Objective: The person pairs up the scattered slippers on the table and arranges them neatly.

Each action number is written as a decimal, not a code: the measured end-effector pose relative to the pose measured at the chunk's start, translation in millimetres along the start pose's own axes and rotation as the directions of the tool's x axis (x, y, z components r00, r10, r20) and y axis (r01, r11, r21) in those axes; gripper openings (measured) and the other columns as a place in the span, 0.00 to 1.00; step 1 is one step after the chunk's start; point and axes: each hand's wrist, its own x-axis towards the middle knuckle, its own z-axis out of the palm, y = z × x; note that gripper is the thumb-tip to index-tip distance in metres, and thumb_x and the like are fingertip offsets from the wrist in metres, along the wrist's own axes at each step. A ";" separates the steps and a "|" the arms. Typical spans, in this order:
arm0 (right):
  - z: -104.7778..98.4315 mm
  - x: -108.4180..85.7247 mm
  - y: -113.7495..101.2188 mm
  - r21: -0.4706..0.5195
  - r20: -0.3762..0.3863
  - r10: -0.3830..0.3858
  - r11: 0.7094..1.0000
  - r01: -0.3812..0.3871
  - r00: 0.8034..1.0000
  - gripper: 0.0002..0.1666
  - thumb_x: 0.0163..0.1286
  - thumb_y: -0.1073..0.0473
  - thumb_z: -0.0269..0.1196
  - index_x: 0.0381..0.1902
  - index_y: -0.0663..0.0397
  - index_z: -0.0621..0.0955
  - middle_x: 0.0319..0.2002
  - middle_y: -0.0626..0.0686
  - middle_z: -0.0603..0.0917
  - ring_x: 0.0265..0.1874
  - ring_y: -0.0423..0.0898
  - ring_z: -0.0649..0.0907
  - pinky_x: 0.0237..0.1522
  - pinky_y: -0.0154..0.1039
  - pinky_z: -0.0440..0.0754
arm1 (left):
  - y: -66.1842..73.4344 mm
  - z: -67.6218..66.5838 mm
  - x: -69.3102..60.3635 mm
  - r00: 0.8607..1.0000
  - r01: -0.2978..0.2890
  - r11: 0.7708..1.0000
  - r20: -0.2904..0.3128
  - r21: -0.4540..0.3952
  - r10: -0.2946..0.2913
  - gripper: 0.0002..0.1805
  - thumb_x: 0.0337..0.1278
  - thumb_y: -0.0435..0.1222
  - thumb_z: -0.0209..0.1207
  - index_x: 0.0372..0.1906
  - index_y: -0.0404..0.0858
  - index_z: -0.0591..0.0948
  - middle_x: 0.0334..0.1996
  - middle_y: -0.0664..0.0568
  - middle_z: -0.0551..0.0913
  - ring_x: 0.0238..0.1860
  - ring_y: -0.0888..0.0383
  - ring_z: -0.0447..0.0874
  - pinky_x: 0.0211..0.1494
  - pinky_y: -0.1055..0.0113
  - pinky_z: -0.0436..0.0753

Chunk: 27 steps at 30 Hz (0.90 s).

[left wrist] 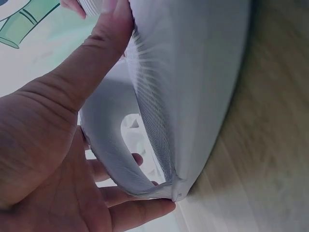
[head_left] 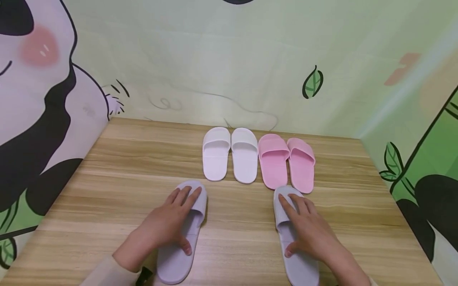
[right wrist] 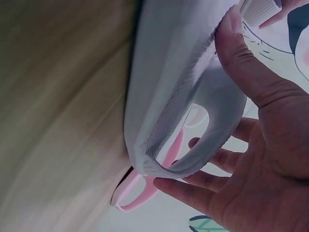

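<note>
A light grey-lavender slipper (head_left: pixel 175 268) lies on the wooden surface at the left front, its toe pointing away from me. My left hand (head_left: pixel 166 224) is spread over it, with fingers on the ribbed strap and the thumb at the footbed. The matching slipper (head_left: pixel 303 268) lies to the right, also toe away. Over that one my right hand (head_left: pixel 313 230) is spread in the same way. In the left wrist view, extended fingers reach past the strap (left wrist: pixel 104 140). The right wrist view shows extended fingers beside the other strap (right wrist: pixel 219 121).
A white pair of slippers (head_left: pixel 216 161) stands side by side near the back edge. Right of it is a pink pair (head_left: pixel 273 169), close to the right grey slipper's toe. Behind the wooden surface (head_left: pixel 239 238) rises a pale green wall (head_left: pixel 214 59) printed with cartoon pandas and leaves.
</note>
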 end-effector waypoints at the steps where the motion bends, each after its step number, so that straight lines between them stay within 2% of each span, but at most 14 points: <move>1: -0.1 0.3 -1.0 -0.001 0.000 -0.003 1.000 0.003 1.000 0.86 0.23 0.43 0.90 0.82 0.49 0.60 0.75 0.65 0.65 0.70 0.66 0.67 0.63 0.63 0.79 | 0.8 0.4 0.4 1.000 0.002 1.000 0.002 0.001 -0.002 0.86 0.06 0.57 0.87 0.84 0.44 0.51 0.81 0.33 0.55 0.78 0.26 0.55 0.55 0.31 0.83; 9: 2.2 3.6 -7.9 0.000 -0.029 -0.041 0.999 0.041 0.999 0.86 0.21 0.43 0.90 0.82 0.50 0.62 0.74 0.64 0.66 0.70 0.65 0.68 0.62 0.61 0.80 | 6.5 3.9 4.4 1.000 -0.007 1.000 -0.002 0.011 0.007 0.86 0.05 0.57 0.87 0.84 0.43 0.52 0.80 0.32 0.56 0.78 0.26 0.55 0.58 0.30 0.81; 20: 4.1 8.1 -17.5 0.013 0.002 -0.024 1.000 0.024 1.000 0.87 0.21 0.41 0.90 0.82 0.50 0.61 0.74 0.64 0.66 0.70 0.64 0.68 0.62 0.61 0.81 | 15.3 6.3 9.4 1.000 -0.031 0.999 0.005 0.014 0.031 0.85 0.07 0.56 0.88 0.84 0.42 0.53 0.80 0.31 0.56 0.78 0.25 0.56 0.62 0.33 0.80; 27: 5.4 10.6 -24.4 0.013 0.008 -0.015 1.000 0.014 1.000 0.87 0.22 0.40 0.90 0.82 0.50 0.61 0.74 0.64 0.67 0.69 0.65 0.69 0.64 0.61 0.79 | 21.1 7.8 11.6 1.000 -0.025 1.000 0.013 0.018 0.025 0.85 0.07 0.56 0.88 0.84 0.43 0.52 0.81 0.33 0.56 0.78 0.26 0.55 0.59 0.33 0.82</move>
